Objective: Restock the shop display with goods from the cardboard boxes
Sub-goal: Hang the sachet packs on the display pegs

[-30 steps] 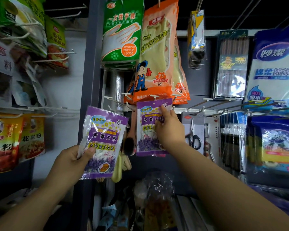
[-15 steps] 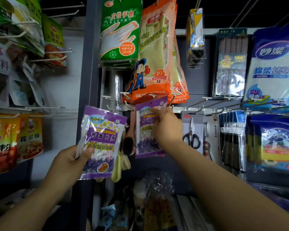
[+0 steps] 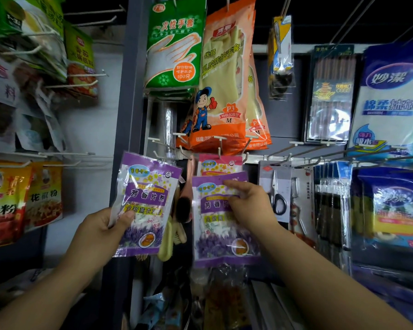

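At the pegs, two purple sachets, left grip (image 3: 100, 232) holding one (image 3: 143, 203), right grip (image 3: 250, 206) holding other (image 3: 222, 225).

A green pack of throwaway gloves (image 3: 174, 44) hangs up high. Just beside it hangs an orange pack of rubber gloves (image 3: 227, 79). Scissors (image 3: 275, 194) hang on a card lower down. A blue pack of cloths (image 3: 389, 101) hangs at the far side. Red spice bags (image 3: 7, 203) hang on the other side.
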